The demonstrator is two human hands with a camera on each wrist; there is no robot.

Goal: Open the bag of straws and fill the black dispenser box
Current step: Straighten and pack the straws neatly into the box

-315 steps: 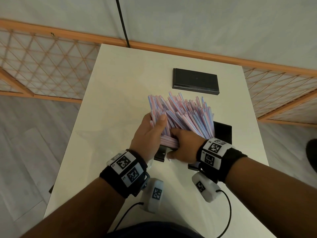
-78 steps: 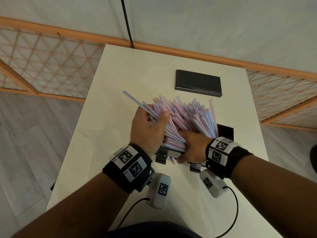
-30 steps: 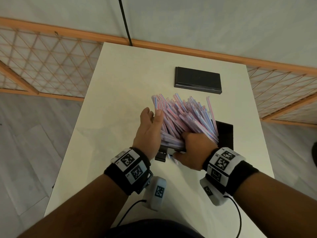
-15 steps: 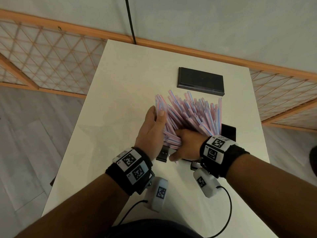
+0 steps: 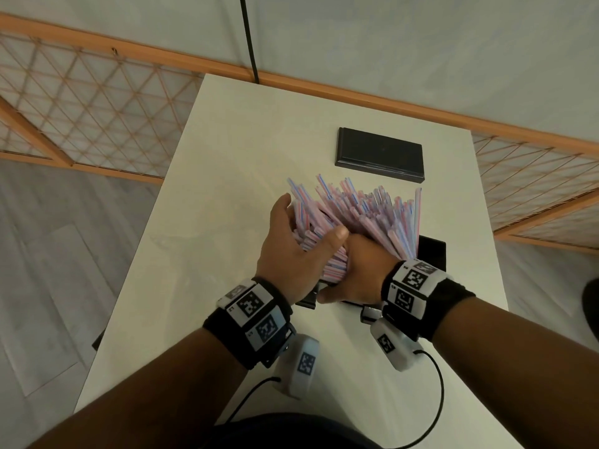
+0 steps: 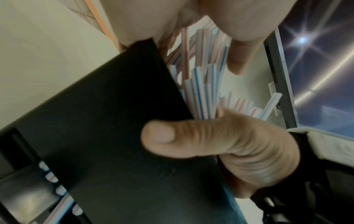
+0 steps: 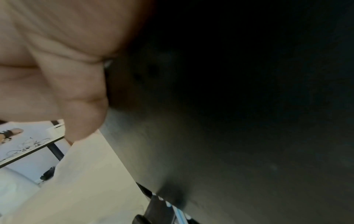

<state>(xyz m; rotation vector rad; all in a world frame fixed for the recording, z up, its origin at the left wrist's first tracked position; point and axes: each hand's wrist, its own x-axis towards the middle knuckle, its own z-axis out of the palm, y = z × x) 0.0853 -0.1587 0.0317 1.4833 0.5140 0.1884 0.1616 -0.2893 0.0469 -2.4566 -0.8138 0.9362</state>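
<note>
A thick bundle of pink-and-blue striped straws (image 5: 363, 212) stands fanned out in the black dispenser box (image 5: 432, 254). My left hand (image 5: 311, 218) clasps the bundle's left side, with the fingers up along it and the thumb laid across its front. My right hand (image 5: 353, 267) sits low at the front. In the left wrist view its thumb (image 6: 162, 136) presses on the outside of the dispenser box (image 6: 114, 121), below the straws (image 6: 203, 91). Its fingers are hidden among the straws. The right wrist view is mostly the dark dispenser box wall (image 7: 229, 106).
The box's flat black lid (image 5: 381, 154) lies on the white table (image 5: 227, 189) behind the straws. A black cable (image 5: 248, 37) hangs at the table's far edge. Orange-framed lattice screens (image 5: 81, 108) stand left and right of the table.
My left thumb has swung across the front of the bundle and now meets my right hand. The straws are pulled together more tightly on the left.
</note>
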